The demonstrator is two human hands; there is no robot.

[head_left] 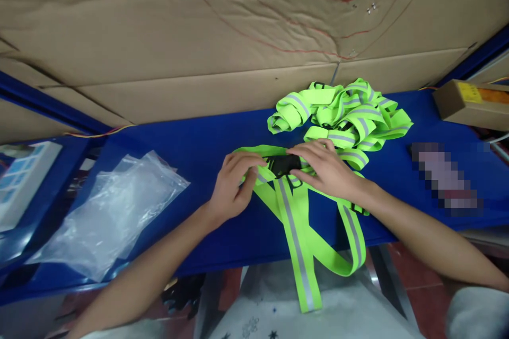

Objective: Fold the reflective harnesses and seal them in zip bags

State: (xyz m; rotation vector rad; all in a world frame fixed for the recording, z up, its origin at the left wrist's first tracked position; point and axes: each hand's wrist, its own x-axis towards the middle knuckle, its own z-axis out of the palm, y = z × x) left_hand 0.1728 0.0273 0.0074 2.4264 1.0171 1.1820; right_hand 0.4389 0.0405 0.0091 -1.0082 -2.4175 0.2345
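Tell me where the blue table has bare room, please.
The blue table is barest between the clear bags and the strap pile, along the cardboard wall. A narrower patch lies between that pile and the carton. It is crowded at the left hand and right hand, around the held strap.

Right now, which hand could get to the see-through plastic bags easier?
Probably the left hand: the clear plastic bags lie on its side of the blue table. The right hand is farther away, beyond the black piece on the green straps.
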